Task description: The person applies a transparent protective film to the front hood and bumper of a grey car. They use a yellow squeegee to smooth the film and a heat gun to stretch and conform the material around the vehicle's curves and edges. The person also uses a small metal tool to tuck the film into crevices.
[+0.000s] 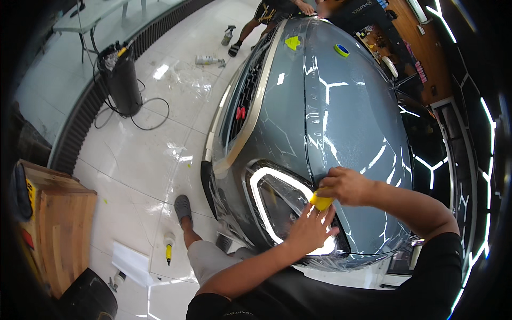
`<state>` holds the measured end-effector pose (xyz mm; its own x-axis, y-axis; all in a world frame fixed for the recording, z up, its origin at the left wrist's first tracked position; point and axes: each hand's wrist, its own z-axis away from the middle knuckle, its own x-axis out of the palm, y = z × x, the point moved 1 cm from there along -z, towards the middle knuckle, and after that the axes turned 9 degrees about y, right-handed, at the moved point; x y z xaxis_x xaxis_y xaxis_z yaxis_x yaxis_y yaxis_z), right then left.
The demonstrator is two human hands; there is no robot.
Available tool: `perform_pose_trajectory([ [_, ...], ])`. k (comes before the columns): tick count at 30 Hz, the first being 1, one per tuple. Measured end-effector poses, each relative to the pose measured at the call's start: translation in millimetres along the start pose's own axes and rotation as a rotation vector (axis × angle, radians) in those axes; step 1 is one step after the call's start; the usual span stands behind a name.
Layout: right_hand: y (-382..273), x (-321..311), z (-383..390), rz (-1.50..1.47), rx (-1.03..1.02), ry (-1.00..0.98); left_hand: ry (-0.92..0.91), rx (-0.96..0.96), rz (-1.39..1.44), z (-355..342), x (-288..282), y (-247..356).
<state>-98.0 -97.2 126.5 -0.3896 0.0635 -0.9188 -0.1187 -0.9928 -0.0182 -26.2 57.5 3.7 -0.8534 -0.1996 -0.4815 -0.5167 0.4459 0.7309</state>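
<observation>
A yellow squeegee (pixel 321 200) is pinched in my right hand (pixel 346 185), its edge against the car at the upper rim of the headlight. My left hand (pixel 309 232) lies just below it on the headlight, fingers spread and fingertips close to the squeegee. The headlight's white light ring (pixel 256 194) is lit. Clear film (pixel 314 264) covers the area, with loose wrinkled edges hanging below the headlight. Further off, the grey-blue hood (pixel 362 112) carries wet streaks and light reflections.
A bright yellow-green piece (pixel 292 42) and a tape roll (pixel 342 50) rest on the hood. Beyond the car's front, another person (pixel 266 16) stands. Several bottles, including a spray bottle (pixel 228 35), are on the tiled floor. A black bin (pixel 121 82), cable and wooden box (pixel 64 234) are at left.
</observation>
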Motion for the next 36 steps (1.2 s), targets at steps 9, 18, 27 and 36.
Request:
perform_pose_trajectory([
  [9,39,17,-78,0.297,0.2,0.112,-0.079,0.087,0.105,57,-64,17],
  [18,10,-25,-23,-0.356,0.609,0.318,-0.102,-0.903,-0.288,224,-255,-195],
  [27,20,-2,-114,-0.42,0.895,-0.199,-0.274,-0.61,-0.214,6,-357,-306],
  [36,205,-30,-190,-0.388,1.245,0.218,-0.366,-0.296,-0.121,-195,-338,-345],
])
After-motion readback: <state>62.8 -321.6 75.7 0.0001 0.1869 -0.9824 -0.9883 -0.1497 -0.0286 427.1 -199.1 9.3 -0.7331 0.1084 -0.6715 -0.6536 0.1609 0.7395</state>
